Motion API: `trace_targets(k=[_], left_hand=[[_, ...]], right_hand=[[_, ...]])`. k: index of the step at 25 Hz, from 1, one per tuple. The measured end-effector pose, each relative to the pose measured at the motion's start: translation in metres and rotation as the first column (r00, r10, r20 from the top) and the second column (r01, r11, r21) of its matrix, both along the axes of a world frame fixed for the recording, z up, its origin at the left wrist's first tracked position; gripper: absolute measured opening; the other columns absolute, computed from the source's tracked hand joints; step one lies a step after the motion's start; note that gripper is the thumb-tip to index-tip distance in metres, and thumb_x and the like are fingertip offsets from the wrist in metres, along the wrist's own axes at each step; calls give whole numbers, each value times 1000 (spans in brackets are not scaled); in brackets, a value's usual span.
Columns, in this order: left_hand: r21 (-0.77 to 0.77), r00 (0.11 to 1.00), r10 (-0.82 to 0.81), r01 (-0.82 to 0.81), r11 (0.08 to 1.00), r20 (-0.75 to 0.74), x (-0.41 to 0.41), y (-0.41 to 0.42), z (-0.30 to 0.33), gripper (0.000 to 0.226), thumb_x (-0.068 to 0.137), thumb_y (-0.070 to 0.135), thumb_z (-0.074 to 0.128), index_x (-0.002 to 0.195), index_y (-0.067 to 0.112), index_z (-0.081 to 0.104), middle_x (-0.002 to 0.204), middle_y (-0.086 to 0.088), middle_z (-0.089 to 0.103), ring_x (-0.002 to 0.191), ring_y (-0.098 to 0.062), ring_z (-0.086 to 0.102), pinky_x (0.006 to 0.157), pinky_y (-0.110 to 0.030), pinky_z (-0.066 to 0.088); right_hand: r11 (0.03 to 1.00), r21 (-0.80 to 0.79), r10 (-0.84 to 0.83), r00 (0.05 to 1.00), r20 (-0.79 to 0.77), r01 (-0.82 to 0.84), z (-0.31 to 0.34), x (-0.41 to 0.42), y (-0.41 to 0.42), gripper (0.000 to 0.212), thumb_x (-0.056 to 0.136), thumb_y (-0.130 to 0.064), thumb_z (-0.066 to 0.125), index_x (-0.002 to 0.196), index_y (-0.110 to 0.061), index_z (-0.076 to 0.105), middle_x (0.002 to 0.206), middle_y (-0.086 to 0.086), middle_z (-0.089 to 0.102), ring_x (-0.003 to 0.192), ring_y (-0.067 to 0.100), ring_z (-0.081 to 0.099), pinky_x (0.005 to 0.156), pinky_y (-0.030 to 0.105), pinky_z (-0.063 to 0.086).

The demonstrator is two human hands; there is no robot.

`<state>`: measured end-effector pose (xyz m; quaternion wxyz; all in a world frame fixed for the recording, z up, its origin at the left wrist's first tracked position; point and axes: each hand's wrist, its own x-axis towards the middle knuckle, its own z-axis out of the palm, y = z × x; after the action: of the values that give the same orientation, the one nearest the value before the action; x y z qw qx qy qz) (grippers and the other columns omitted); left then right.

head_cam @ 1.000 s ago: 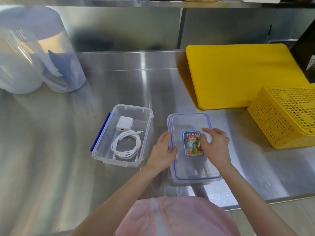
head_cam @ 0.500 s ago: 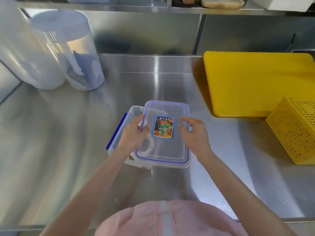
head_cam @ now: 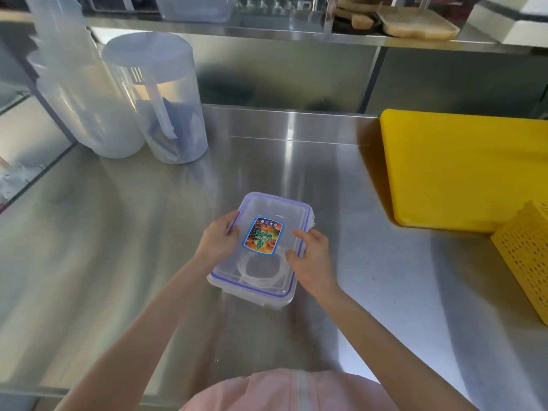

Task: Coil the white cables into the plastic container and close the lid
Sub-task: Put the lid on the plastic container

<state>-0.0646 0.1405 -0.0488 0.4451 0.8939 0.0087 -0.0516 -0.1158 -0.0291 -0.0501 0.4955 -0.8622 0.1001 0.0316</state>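
The lid (head_cam: 268, 223) sat on top of the plastic container (head_cam: 252, 295), right in the middle of the steel counter (head_cam: 118, 247), and both hands were on it. The left hand (head_cam: 218, 243) gripped the left long edge, thumb curled over the blue seal, fingers wrapped down the side. The right hand (head_cam: 312, 256) took the opposite edge, thumb pressed on the lid's top, fingers curled over the right rim. A colourful label (head_cam: 262, 237) showed between the two hands. Through the clear plastic the coiled white cable (head_cam: 261, 268) lay inside, a loop toward the near end of the box. Whether the side clips were snapped down, I could not tell; the plastic blurred there.

Off to the right lay a yellow cutting board (head_cam: 462, 170) flat on the counter, with a yellow perforated basket (head_cam: 525, 256) just in front of it at the edge of view. At the back left stood two tall translucent canisters (head_cam: 154, 99), side by side and touching. Wooden boards (head_cam: 415, 22) rested on the shelf above. A pink garment (head_cam: 284, 390) filled the bottom of the scene.
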Motion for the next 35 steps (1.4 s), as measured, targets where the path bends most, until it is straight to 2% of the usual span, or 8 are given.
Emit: trace_targets(k=[5,8,12,17,20,26,29,35], left_hand=[[-33,1000,18,-19,999,-10,1,-3,-9,42,88,1,38,122,16,56,111,-3,62,99,-23,55,80,-25,36],[-29,999,47,-47,998,-14,2,-4,-10,43,87,2,39,125,19,54,120,0,61,95,-20,53,78,-21,33],[-104,995,78,-84,991,-61,5,-1,-11,43,87,4,42,125,19,55,125,0,61,101,-20,57,88,-28,42],[-347,980,135,-178,921,-144,-8,-13,-14,37,86,3,47,112,23,62,90,13,66,89,-15,63,88,-35,50],[-388,979,152,-195,901,-138,-14,-28,-15,32,87,7,51,103,32,62,93,11,66,92,-18,64,89,-38,50],[-116,985,157,-147,982,76,-22,-43,-20,32,90,10,41,118,14,56,88,-5,64,78,-24,53,70,-27,36],[-88,986,141,-133,987,93,-24,-42,-22,31,92,10,40,119,8,54,95,-18,65,86,-34,54,80,-35,40],[32,972,234,-233,972,-31,-20,-37,-28,50,89,31,50,132,8,40,131,-12,52,122,-33,41,103,-46,35]], right_hand=[[1000,-29,-7,1000,-7,7,-8,-5,-1,53,84,-9,56,133,-10,37,146,11,23,136,22,26,105,20,22],[993,94,-68,998,-1,68,-11,-3,-4,56,80,-12,64,130,-13,39,131,10,43,125,24,40,106,36,35],[955,263,-95,983,-158,135,-13,-1,-6,47,82,-20,64,125,-12,46,98,1,58,82,10,57,73,25,49],[910,355,-160,972,-173,213,-7,8,-26,20,82,-8,60,101,-16,58,105,18,65,87,26,61,86,41,52],[918,317,-198,969,-150,236,-5,15,-42,29,84,-5,56,112,-11,58,111,16,65,91,27,61,86,40,51],[995,-19,-102,994,-33,102,-19,10,-43,33,91,-24,47,123,-14,49,116,13,53,92,20,53,90,36,46],[992,-81,-92,996,3,92,-25,10,-42,33,92,-26,45,121,-12,48,116,14,50,92,20,52,86,32,44],[995,-37,-97,995,10,97,-31,9,-46,40,90,-32,48,127,-19,45,121,10,52,90,12,49,89,37,48]])
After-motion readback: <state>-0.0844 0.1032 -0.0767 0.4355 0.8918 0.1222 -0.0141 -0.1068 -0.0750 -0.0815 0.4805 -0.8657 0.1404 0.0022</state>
